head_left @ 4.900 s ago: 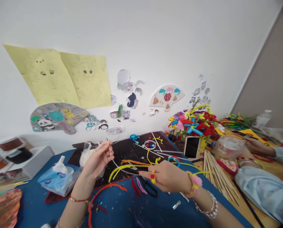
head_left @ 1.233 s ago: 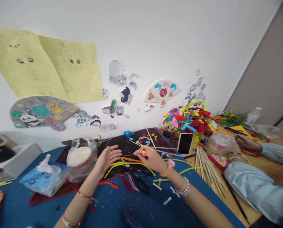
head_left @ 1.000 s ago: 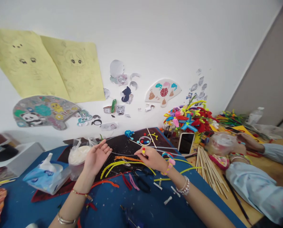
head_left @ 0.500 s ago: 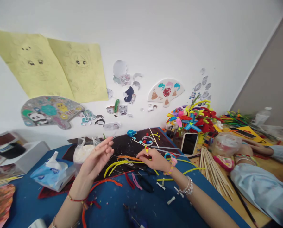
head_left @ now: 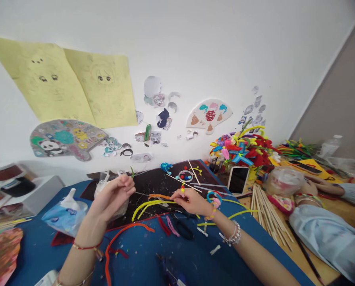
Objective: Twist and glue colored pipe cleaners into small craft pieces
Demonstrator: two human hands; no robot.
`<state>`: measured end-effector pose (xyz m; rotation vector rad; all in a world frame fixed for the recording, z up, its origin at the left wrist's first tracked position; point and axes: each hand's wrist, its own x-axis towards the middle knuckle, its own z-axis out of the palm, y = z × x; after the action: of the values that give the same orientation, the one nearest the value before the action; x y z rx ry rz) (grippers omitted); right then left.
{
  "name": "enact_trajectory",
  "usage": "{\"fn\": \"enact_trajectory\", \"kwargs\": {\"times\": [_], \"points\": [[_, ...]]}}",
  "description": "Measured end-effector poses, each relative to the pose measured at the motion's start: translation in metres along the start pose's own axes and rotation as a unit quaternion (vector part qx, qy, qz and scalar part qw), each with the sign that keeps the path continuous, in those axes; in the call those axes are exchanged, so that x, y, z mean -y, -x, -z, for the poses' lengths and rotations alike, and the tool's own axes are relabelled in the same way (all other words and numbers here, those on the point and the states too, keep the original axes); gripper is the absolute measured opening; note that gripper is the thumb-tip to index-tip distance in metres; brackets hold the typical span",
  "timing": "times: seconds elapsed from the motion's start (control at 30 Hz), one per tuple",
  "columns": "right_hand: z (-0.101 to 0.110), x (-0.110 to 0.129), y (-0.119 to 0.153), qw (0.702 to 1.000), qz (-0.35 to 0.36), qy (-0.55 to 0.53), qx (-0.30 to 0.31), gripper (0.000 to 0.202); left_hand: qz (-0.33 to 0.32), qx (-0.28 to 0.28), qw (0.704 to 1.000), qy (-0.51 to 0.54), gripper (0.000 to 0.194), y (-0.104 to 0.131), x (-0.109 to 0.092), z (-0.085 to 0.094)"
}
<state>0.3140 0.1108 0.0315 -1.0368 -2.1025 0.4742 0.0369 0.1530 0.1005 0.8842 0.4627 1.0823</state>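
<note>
My right hand (head_left: 191,201) pinches an orange pipe cleaner (head_left: 159,196), which points left from the fingertips. My left hand (head_left: 116,194) is raised to the left, its fingers curled together. A thin wire (head_left: 141,194) stretches from it towards the orange piece. Just below lie bent yellow pipe cleaners (head_left: 144,204). Short red (head_left: 164,225) and pink pieces (head_left: 172,226) rest on the blue mat beside dark-handled pliers (head_left: 183,229). A long orange-red pipe cleaner (head_left: 114,240) curves near my left forearm.
A tissue pack (head_left: 66,216) and plastic cup (head_left: 122,208) stand left. Beads lie in a ring (head_left: 186,176) on the dark board. A phone (head_left: 238,180), pipe-cleaner flowers (head_left: 243,149), wooden sticks (head_left: 268,214) and another person's sleeve (head_left: 323,238) are right. Another tool (head_left: 168,272) lies in front.
My left hand has moved left and slightly down, and its fingers have curled in from being extended. My right hand stays almost in place with the orange pipe cleaner.
</note>
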Motion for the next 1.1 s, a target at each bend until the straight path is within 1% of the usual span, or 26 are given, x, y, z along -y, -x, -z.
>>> {"fn": "enact_trajectory", "kwargs": {"times": [0.07, 0.13, 0.17, 0.23, 0.33, 0.43, 0.53, 0.6, 0.7, 0.77, 0.83, 0.87, 0.9, 0.93, 0.97, 1.03, 1.07, 1.1], "points": [[-0.005, 0.001, 0.001, 1.000, -0.011, -0.013, -0.013, 0.022, -0.044, -0.057, 0.993, 0.095, 0.020, -0.003, 0.004, -0.004], [-0.012, 0.003, 0.002, 1.000, -0.009, -0.023, -0.009, 0.024, -0.077, -0.120, 0.978, 0.151, 0.021, -0.003, 0.006, -0.006], [-0.015, 0.004, 0.002, 1.000, -0.005, -0.027, -0.005, 0.024, -0.092, -0.139, 0.971, 0.172, 0.021, -0.001, 0.006, -0.007], [-0.021, 0.007, 0.003, 0.999, -0.001, -0.035, -0.003, 0.025, -0.120, -0.148, 0.959, 0.210, 0.022, 0.005, 0.005, -0.010], [-0.028, 0.013, 0.004, 0.999, 0.004, -0.051, -0.011, 0.025, -0.140, -0.115, 0.953, 0.242, 0.025, 0.015, 0.002, -0.015], [-0.033, 0.018, 0.006, 0.997, 0.017, -0.066, -0.026, 0.025, -0.175, -0.105, 0.954, 0.218, 0.026, 0.022, 0.000, -0.019], [-0.039, 0.024, 0.009, 0.996, 0.027, -0.069, -0.049, 0.025, -0.257, -0.122, 0.946, 0.155, 0.024, 0.025, -0.002, -0.019], [-0.042, 0.029, 0.011, 0.996, 0.032, -0.066, -0.054, 0.025, -0.284, -0.132, 0.941, 0.130, 0.023, 0.025, -0.005, -0.018], [-0.041, 0.036, 0.012, 0.997, 0.043, -0.050, -0.048, 0.027, -0.285, -0.129, 0.942, 0.122, 0.022, 0.027, -0.010, -0.016], [-0.037, 0.038, 0.012, 0.997, 0.051, -0.021, -0.056, 0.029, -0.268, -0.107, 0.952, 0.104, 0.022, 0.028, -0.013, -0.016], [-0.031, 0.038, 0.011, 0.995, 0.067, 0.016, -0.070, 0.028, -0.235, -0.095, 0.966, 0.056, 0.020, 0.026, -0.013, -0.018], [-0.028, 0.038, 0.010, 0.994, 0.077, 0.034, -0.074, 0.028, -0.228, -0.099, 0.968, 0.021, 0.020, 0.025, -0.012, -0.019], [-0.025, 0.038, 0.009, 0.992, 0.086, 0.051, -0.077, 0.027, -0.241, -0.113, 0.964, -0.018, 0.019, 0.024, -0.009, -0.020], [-0.023, 0.038, 0.009, 0.990, 0.093, 0.068, -0.077, 0.027, -0.276, -0.135, 0.950, -0.060, 0.019, 0.023, -0.005, -0.021], [-0.022, 0.038, 0.008, 0.989, 0.096, 0.084, -0.074, 0.026, -0.321, -0.161, 0.927, -0.108, 0.018, 0.022, -0.001, -0.023], [-0.020, 0.039, 0.008, 0.986, 0.091, 0.121, -0.064, 0.026, -0.407, -0.201, 0.865, -0.216, 0.017, 0.021, 0.010, -0.023], [-0.020, 0.040, 0.008, 0.985, 0.085, 0.141, -0.055, 0.026, -0.433, -0.215, 0.833, -0.270, 0.018, 0.022, 0.014, -0.023], [-0.019, 0.041, 0.008, 0.983, 0.079, 0.159, -0.043, 0.027, -0.444, -0.223, 0.805, -0.324, 0.018, 0.023, 0.018, -0.021]]}}
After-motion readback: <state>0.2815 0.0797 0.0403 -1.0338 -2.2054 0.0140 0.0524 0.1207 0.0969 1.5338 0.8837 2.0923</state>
